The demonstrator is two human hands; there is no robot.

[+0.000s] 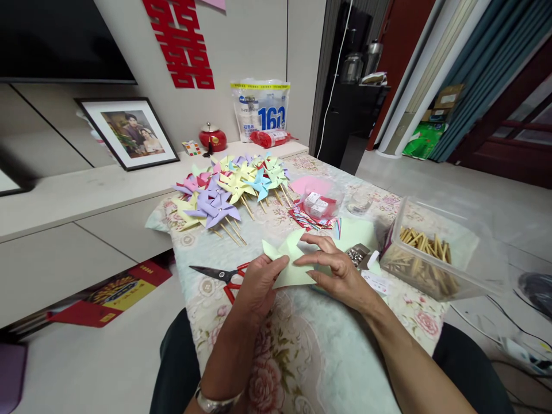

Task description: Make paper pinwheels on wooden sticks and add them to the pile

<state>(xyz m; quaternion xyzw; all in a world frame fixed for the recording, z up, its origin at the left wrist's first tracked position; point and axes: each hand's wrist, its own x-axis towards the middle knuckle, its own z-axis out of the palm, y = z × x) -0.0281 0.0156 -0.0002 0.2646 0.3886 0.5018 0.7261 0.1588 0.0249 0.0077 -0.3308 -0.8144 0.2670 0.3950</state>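
Observation:
A pale green paper pinwheel blank [295, 275], partly folded, is held up over the table in front of me. My left hand [260, 282] pinches it, the thumb pressed near the paper's middle. My right hand [334, 267] is at the paper's right side with fingers curved and apart; its fingertips are at the paper's edge. Left of my left hand lie scissors [228, 276] with red handles and dark blades. Beyond the paper, finished paper pinwheels [218, 207] on sticks are heaped in purple, yellow, blue, green and pink.
A clear plastic box [414, 276] of short wooden sticks stands on the right. A small box of metal pins [357, 256] lies beside green paper sheets [360, 231]. Farther back are paper strips [308, 217] and a clear packet [321, 201]. A flowered cloth [276, 368] covers the table.

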